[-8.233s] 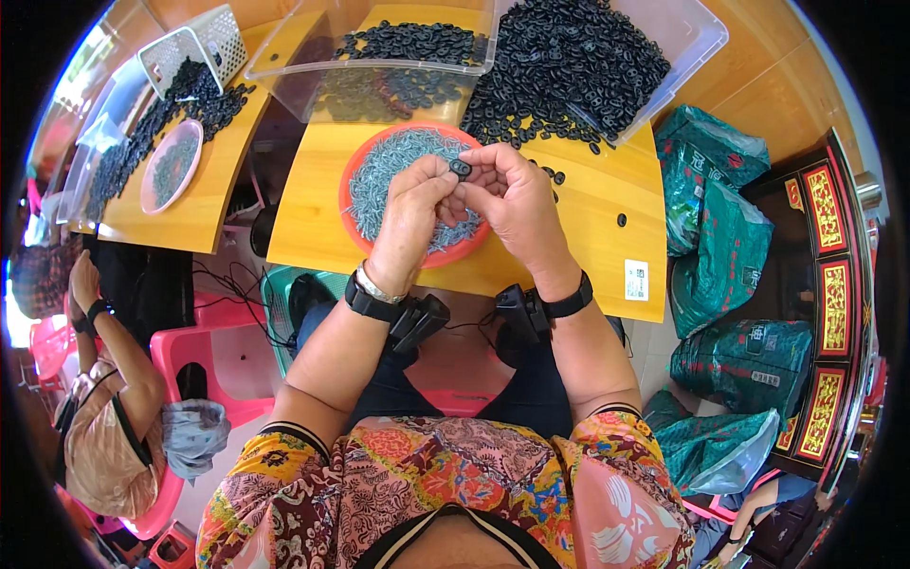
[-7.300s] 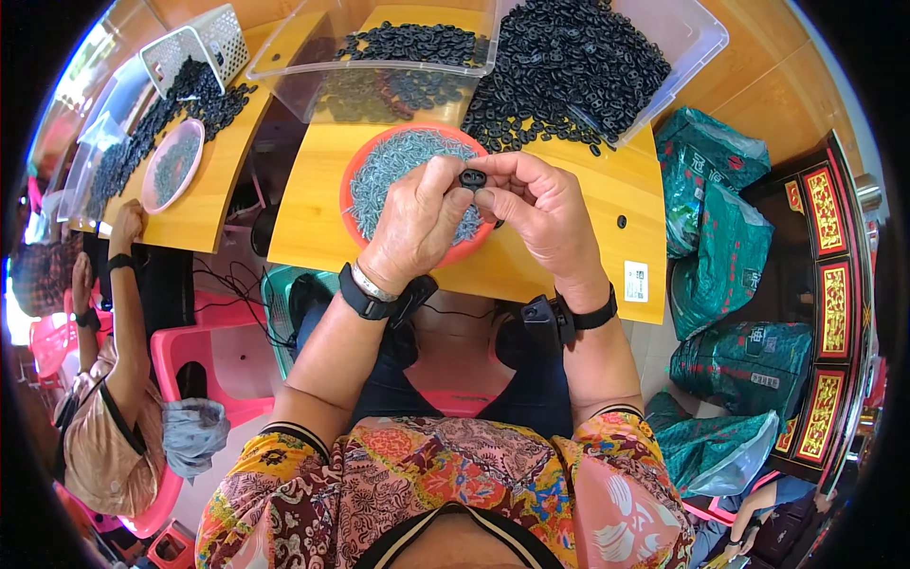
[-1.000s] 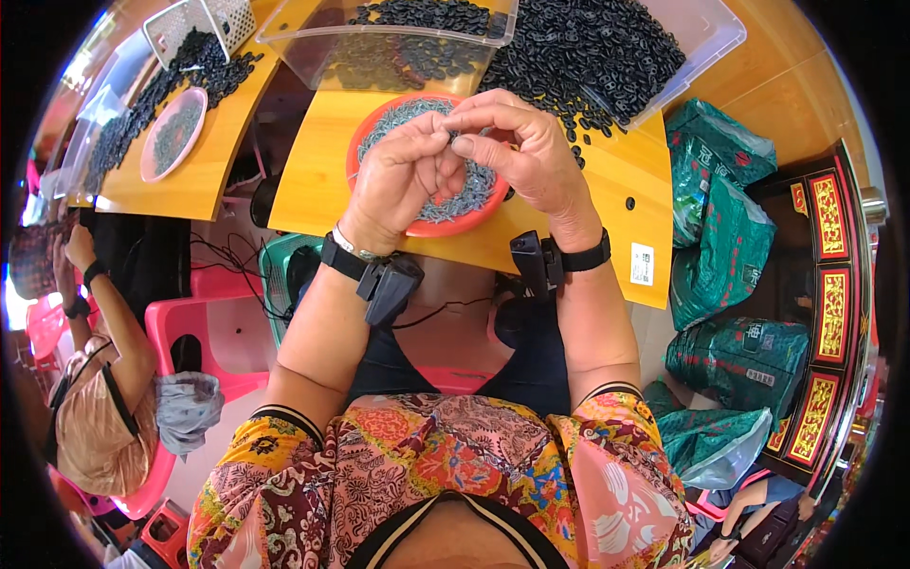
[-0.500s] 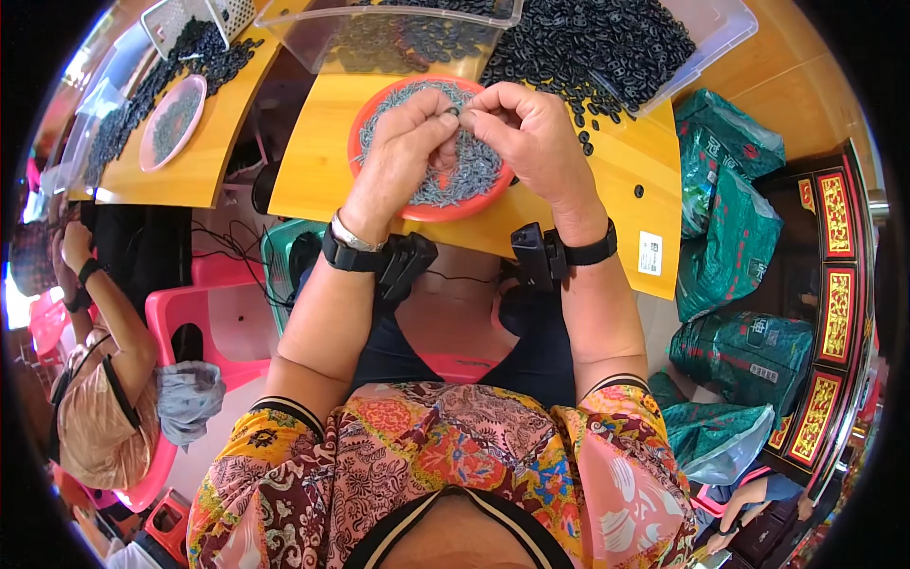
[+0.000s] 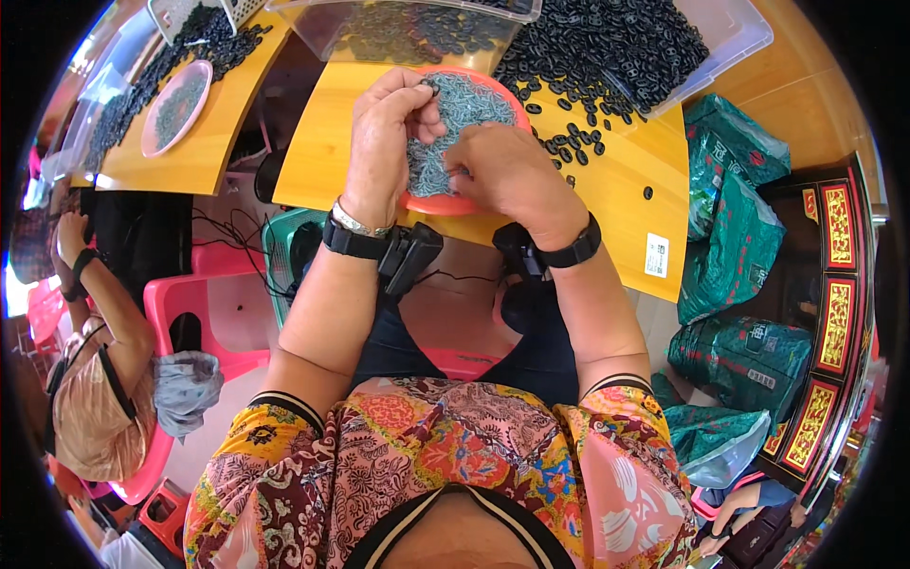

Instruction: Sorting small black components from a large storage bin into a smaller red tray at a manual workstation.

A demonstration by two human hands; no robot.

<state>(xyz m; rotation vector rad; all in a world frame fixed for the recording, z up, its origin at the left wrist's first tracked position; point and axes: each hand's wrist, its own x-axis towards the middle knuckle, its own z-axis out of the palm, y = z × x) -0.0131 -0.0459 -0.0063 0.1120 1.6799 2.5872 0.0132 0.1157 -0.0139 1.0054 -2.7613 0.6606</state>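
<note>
Between the thumb and fingers of my left hand (image 5: 387,128) is a small black oval piece (image 5: 431,86), held over the left side of a red-orange bowl (image 5: 438,205). Thin grey screw-like pieces (image 5: 464,104) fill the bowl in a heap. My right hand (image 5: 517,175) is low over the bowl's right side, palm down. Its fingers are curled with their tips at the heap; what they pinch, if anything, is hidden. Loose black oval pieces (image 5: 574,142) with holes lie on the yellow table (image 5: 616,213) to the right of the bowl.
A clear plastic bin (image 5: 403,38) and a pile of black oval pieces (image 5: 607,47) in a tray stand at the back. Green bags (image 5: 739,237) sit right of the table. At the left, another person (image 5: 104,379) sits by a second table (image 5: 180,175) with a pink bowl (image 5: 154,140).
My hands, close together over the bowl before, are now apart. The right went down to the heap; the left moved slightly left with the black piece. More loose black pieces show beside the bowl.
</note>
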